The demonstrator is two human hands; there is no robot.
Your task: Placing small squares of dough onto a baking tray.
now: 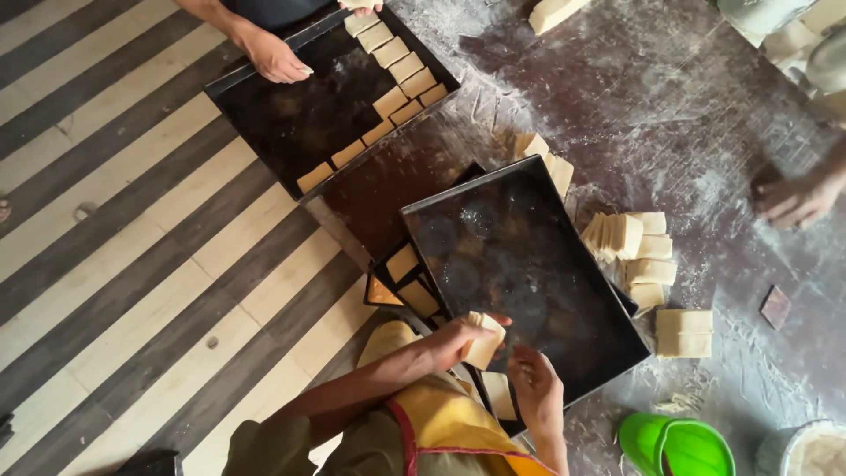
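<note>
My left hand (451,339) is shut on a small stack of pale square dough pieces (484,342), held over the near edge of a dark empty baking tray (520,256). My right hand (535,388) hovers just beside it at the tray's near rim, fingers curled toward the stack. Whether it grips a piece is unclear. Under this tray lie other trays holding a few dough squares (404,263).
Across the floury table, another person's hands (273,57) rest on a second dark tray (291,132) with a row of dough squares (392,75). Stacks of cut dough (639,256) lie right of my tray. A third person's hand (793,201) is far right. A green bowl (674,445) sits near me.
</note>
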